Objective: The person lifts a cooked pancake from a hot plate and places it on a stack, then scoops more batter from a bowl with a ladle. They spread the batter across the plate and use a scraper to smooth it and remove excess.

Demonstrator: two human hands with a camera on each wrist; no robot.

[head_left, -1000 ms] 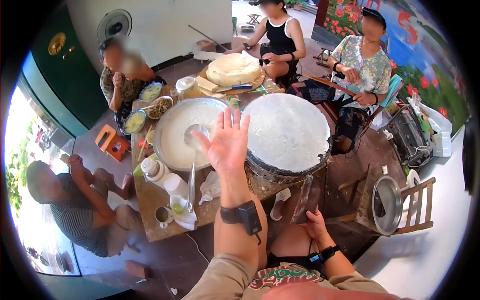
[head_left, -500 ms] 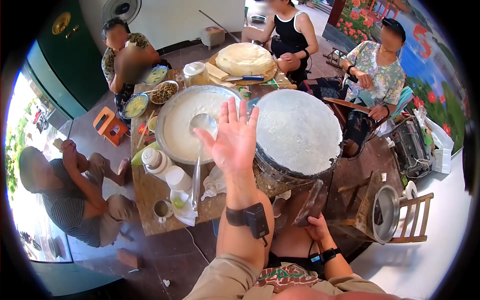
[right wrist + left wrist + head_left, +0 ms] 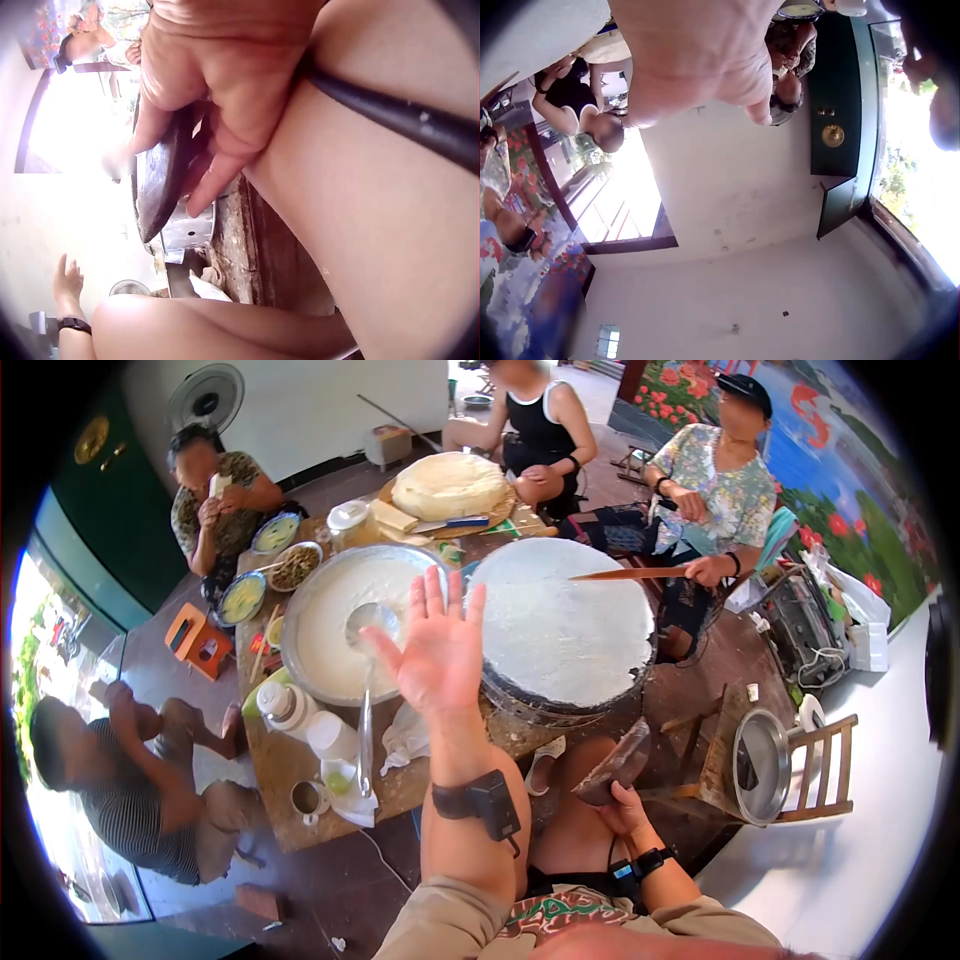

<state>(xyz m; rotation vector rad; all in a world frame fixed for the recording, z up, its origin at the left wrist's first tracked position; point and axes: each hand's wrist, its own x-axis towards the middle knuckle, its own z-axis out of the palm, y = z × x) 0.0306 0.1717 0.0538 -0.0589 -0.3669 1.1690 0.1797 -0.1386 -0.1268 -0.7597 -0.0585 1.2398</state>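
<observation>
From the head camera, the left hand [image 3: 432, 645] is raised palm-out with fingers spread, holding nothing, over the seam between the batter basin [image 3: 300, 660] at ten o'clock and the round griddle [image 3: 560, 625] at one o'clock, as if waving heat or hailing someone. A ladle [image 3: 366, 660] rests in the batter, its handle within easy reach. At five o'clock, the right hand [image 3: 618, 808] grips a dark flat scraper [image 3: 612, 762], parked low beside the knee.

The left wrist view shows only the palm [image 3: 697, 52] against wall and ceiling.

The right wrist view shows fingers [image 3: 217, 161] curled round the scraper [image 3: 157, 180].
</observation>
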